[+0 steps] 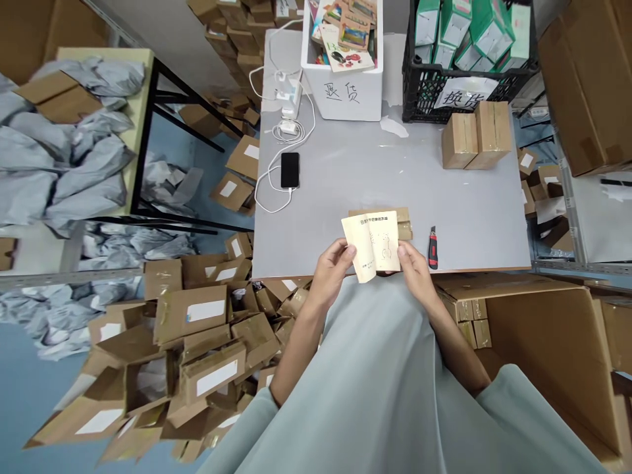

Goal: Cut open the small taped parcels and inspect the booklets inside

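Observation:
Both hands hold a creased, cream-coloured paper sheet (371,242) with a printed heading and handwritten marks, above the table's front edge. My left hand (334,268) pinches its left side between thumb and fingers. On the opposite side, the thumb and fingers of my right hand (415,266) are closed on the edge. A flat brown cardboard box (405,229) lies on the table just behind the sheet, which partly covers it. To the right of my right hand rests a red and black utility knife (433,250).
On the grey table (345,171) are a phone (290,170) on a cable, a white bin (340,92) of booklets, a black crate (419,105) of green-and-white boxes and two small cartons (476,138). Discarded cardboard boxes (192,313) heap at left; a large open carton (548,349) stands at right.

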The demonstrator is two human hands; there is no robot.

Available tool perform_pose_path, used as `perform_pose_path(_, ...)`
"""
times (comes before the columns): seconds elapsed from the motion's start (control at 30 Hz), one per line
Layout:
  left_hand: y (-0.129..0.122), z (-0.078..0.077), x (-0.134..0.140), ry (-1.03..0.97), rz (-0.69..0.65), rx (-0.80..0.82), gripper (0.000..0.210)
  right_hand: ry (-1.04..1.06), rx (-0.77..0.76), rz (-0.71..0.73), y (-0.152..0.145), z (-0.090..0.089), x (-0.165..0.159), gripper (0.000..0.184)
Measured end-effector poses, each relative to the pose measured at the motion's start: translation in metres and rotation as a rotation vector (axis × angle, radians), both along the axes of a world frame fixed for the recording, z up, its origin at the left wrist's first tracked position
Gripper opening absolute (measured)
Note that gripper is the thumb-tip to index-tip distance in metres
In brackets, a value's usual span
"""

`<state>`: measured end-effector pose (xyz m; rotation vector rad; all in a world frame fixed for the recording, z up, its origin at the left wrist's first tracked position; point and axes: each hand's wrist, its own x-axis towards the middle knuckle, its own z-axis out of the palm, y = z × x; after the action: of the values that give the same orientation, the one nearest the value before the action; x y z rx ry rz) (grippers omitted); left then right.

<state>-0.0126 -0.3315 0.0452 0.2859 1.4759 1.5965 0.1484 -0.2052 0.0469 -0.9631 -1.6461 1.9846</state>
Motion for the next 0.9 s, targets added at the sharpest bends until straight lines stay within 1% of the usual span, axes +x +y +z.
perform_pose_path(0.13,0.003,0.003,0.000,-0.017,0.020,0.006,0.050,0.004,-0.002,0.017,0.000,-0.002,0.000,0.067)
perform_pose_path(0.23,0.005,0.008,-0.002,-0.066,0.030,0.023,0.045,0.002,-0.037,0.076,0.002,-0.003,0.005,0.071)
perform_pose_path(0.37,0.006,0.012,-0.008,-0.120,-0.017,0.040,0.040,0.021,-0.048,0.197,0.012,-0.002,0.017,0.069)
perform_pose_path(0.5,0.008,0.011,-0.008,-0.070,-0.060,0.003,0.042,0.015,-0.030,0.266,0.018,-0.003,0.025,0.069)
perform_pose_path(0.63,0.010,0.008,-0.005,0.004,-0.055,-0.053,0.045,0.030,-0.021,0.280,0.017,-0.007,0.026,0.069)
perform_pose_path(0.9,0.014,0.012,-0.007,-0.035,-0.043,-0.052,0.049,0.038,-0.060,0.261,0.020,-0.016,0.026,0.070)
